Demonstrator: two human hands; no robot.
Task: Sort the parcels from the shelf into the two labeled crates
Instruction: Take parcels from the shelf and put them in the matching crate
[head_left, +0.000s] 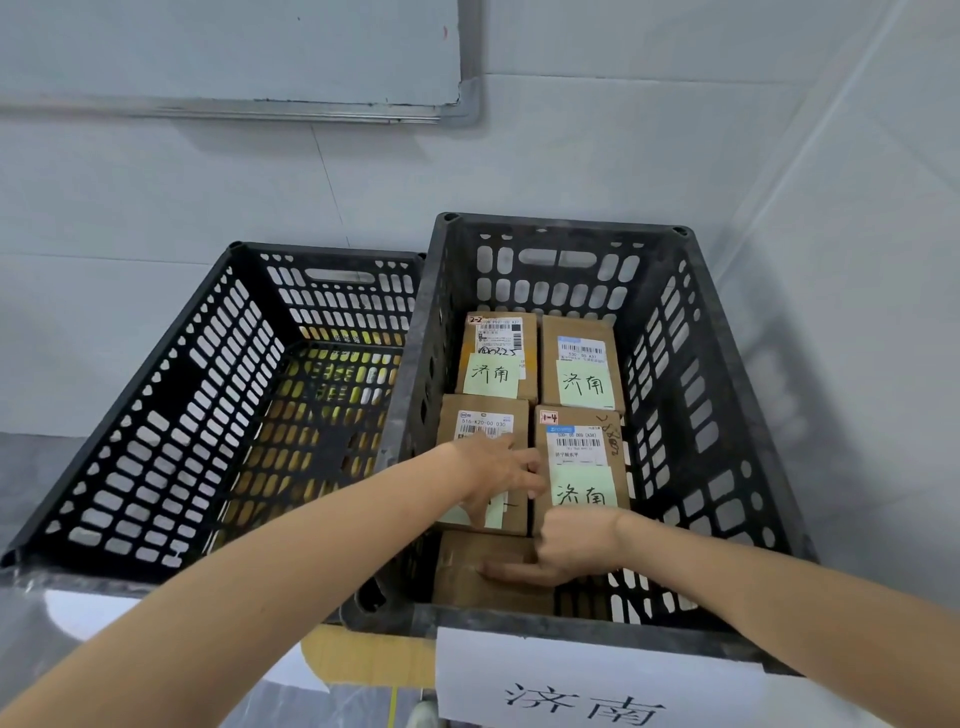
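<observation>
Left hand rests flat, grip open, on the 9 o'clock parcel; right hand curls its grip round the 6 o'clock parcel.

Five brown cardboard parcels lie flat inside the black perforated plastic crate with the white paper label, and a second black perforated crate sits just left of it.

Right hand grips near parcel, labeled crate

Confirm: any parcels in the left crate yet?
No, the left crate shows only its bare slotted floor, and the parcels in view all lie in the right crate.
</observation>
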